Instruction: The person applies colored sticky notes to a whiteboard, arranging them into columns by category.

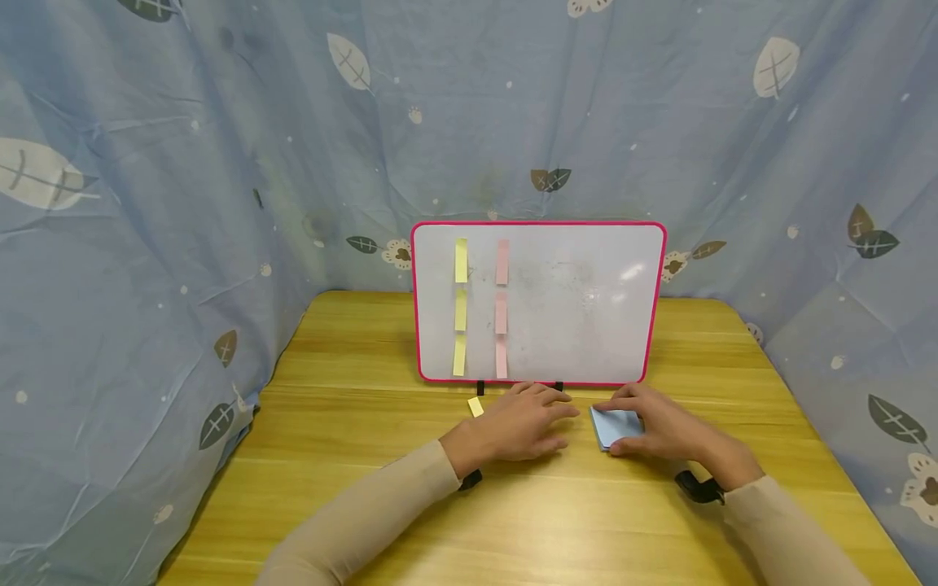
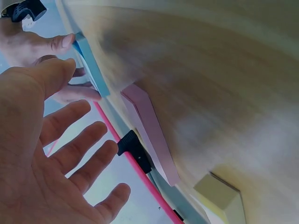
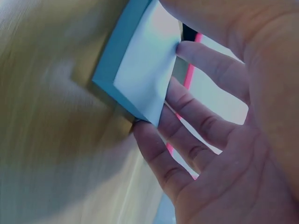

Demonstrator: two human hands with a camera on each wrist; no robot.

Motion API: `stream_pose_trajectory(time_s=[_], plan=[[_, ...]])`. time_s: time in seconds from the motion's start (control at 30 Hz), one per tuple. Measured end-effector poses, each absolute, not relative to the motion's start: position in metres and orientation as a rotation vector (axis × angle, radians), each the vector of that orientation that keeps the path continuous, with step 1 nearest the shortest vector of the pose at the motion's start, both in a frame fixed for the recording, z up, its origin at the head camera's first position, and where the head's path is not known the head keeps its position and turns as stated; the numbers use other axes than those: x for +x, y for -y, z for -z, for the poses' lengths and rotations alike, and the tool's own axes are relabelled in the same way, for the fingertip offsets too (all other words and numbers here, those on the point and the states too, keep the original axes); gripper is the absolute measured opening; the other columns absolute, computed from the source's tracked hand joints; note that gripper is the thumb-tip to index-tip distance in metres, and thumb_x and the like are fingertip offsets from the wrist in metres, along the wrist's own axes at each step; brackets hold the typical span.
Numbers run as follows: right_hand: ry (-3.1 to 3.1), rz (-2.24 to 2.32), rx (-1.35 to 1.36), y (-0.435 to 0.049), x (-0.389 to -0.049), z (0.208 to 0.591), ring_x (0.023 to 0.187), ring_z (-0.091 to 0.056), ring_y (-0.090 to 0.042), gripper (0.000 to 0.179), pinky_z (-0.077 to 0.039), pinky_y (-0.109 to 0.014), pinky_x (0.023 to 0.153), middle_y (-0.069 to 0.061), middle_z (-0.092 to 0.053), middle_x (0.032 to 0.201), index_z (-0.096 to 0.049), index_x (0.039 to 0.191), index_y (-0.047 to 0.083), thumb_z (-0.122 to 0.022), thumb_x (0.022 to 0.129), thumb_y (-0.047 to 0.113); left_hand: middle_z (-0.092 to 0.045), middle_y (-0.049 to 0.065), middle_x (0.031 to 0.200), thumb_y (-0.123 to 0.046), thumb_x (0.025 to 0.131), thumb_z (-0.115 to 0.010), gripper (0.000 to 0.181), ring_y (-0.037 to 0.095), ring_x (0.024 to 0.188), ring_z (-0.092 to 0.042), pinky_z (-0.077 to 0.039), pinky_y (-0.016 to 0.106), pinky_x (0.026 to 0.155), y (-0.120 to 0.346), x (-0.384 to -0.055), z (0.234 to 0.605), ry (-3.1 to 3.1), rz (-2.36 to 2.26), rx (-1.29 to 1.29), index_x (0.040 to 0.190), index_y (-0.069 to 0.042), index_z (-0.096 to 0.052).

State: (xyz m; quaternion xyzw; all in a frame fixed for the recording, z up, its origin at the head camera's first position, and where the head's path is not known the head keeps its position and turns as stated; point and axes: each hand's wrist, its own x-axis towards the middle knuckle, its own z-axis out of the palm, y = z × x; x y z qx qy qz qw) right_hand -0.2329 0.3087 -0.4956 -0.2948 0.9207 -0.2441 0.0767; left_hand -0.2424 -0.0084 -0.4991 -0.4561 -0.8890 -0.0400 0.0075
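A pad of blue sticky notes (image 1: 614, 427) lies at the table's middle right, in front of the whiteboard. My right hand (image 1: 668, 425) grips it from the right, thumb at the near edge and fingers along the far edge. To the left of the pad, my left hand (image 1: 519, 423) hovers palm down with fingers spread, holding nothing. In the left wrist view a pad of pink sticky notes (image 2: 149, 133) stands near those fingers; the hand hides it from the head view. A pad of yellow sticky notes (image 1: 475, 406) shows partly beside the left wrist.
The whiteboard (image 1: 579, 301) with a pink frame stands upright on black feet (image 1: 480, 388) at the back. On its left half hang a column of yellow strips (image 1: 461, 260) and one of pink strips (image 1: 501, 262). A patterned curtain (image 1: 469, 106) surrounds the wooden table (image 1: 352, 350).
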Motion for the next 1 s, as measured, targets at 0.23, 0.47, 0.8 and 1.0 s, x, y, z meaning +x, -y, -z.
stream_pose_trajectory(time_s=[0.23, 0.47, 0.8, 1.0], plan=[[-2.752, 0.745, -0.982, -0.289, -0.237, 0.500, 0.119, -0.069, -0.025, 0.061, -0.058, -0.033, 0.095, -0.009, -0.073, 0.138, -0.081, 0.147, 0.011, -0.098, 0.096, 0.041, -0.063, -0.003, 0.172, -0.055, 0.118, -0.066, 0.057, 0.022, 0.161, -0.060, -0.048, 0.047, 0.136, 0.008, -0.243, 0.498, 2.759, 0.102, -1.445, 0.169, -0.030, -0.063], [-2.773, 0.735, -1.109, -0.272, -0.241, 0.504, 0.117, -0.076, -0.026, 0.050, -0.065, -0.041, 0.099, -0.006, -0.080, 0.135, -0.084, 0.137, 0.011, -0.093, 0.099, 0.042, -0.065, -0.002, 0.170, -0.055, 0.118, -0.066, 0.053, 0.023, 0.161, -0.060, -0.049, 0.049, 0.135, 0.013, -0.242, 0.498, 2.776, 0.112, -1.429, 0.163, -0.028, -0.069], [-2.739, 0.787, -1.143, -0.247, -0.248, 0.509, 0.123, -0.079, -0.029, 0.044, -0.067, -0.046, 0.105, -0.006, -0.083, 0.138, -0.085, 0.134, 0.015, -0.091, 0.100, 0.043, -0.078, -0.009, 0.152, -0.053, 0.116, -0.071, 0.040, 0.018, 0.146, -0.070, -0.049, 0.048, 0.134, 0.024, -0.244, 0.502, 2.820, 0.117, -1.315, 0.148, -0.031, -0.081], [-2.743, 0.773, -1.162, -0.242, -0.250, 0.510, 0.122, -0.078, -0.029, 0.050, -0.066, -0.042, 0.102, -0.006, -0.082, 0.138, -0.086, 0.133, 0.016, -0.096, 0.094, 0.046, -0.080, -0.009, 0.148, -0.051, 0.115, -0.074, 0.037, 0.017, 0.143, -0.071, -0.050, 0.050, 0.133, 0.030, -0.246, 0.502, 2.823, 0.127, -1.281, 0.144, -0.031, -0.084]])
